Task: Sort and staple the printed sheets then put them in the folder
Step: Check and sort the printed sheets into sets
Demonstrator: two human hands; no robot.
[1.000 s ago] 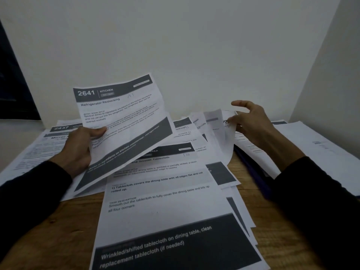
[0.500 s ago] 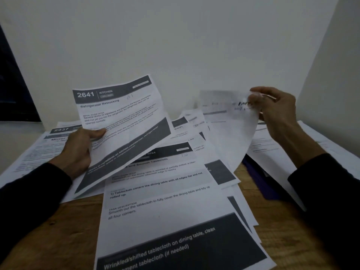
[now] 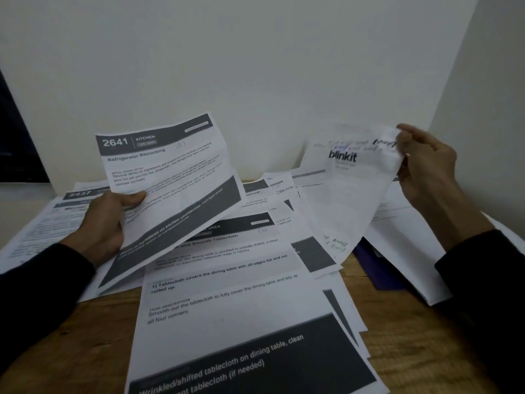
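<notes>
My left hand (image 3: 106,223) grips the left edge of a printed sheet (image 3: 170,177) headed "2641 Kitchen, Refrigerator Restocking", held tilted above the table. My right hand (image 3: 423,166) pinches the top corner of a second sheet (image 3: 349,194) marked "blinkit", lifted off the pile and hanging down to the left. Below them several printed sheets lie fanned across the wooden table; the nearest one (image 3: 233,308) reads "Smooth Tablecloth". A dark blue folder (image 3: 375,268) lies on the right, mostly hidden under papers.
More sheets (image 3: 42,223) lie at the far left and others (image 3: 403,237) on the right over the folder. Bare wooden table (image 3: 93,336) shows at the front left. White walls close off the back and the right side.
My right hand has lifted the "blinkit" sheet out of the pile, raising it up and to the right. The left hand and its sheet have stayed put.
</notes>
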